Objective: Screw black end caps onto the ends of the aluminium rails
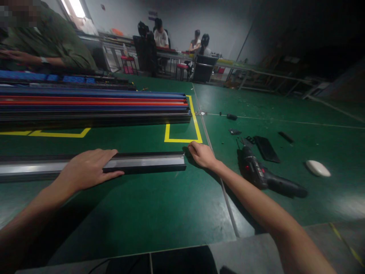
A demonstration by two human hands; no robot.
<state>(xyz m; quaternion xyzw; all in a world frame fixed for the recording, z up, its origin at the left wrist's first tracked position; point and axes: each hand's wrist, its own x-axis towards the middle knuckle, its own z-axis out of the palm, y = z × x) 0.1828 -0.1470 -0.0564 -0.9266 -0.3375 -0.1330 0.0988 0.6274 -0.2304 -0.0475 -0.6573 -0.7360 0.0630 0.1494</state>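
A long black profile with a silvery channel (151,161) lies across the green table (137,213), its right end near the middle of the view. Gripping it from above, my left hand (88,167) has its fingers over the far edge and its thumb along the near side. Just beyond the profile's right end is my right hand (201,154), its fingers curled together in a pinch; anything between the fingertips is too small to make out. A black cordless drill (256,171) lies on its side to the right of that hand.
Blue, red and black profiles (114,104) lie stacked behind, beside yellow tape (182,140). At right are a black flat object (267,148), a white rounded object (318,168) and small black parts (232,117). A person's green sleeve (68,45) shows at back left.
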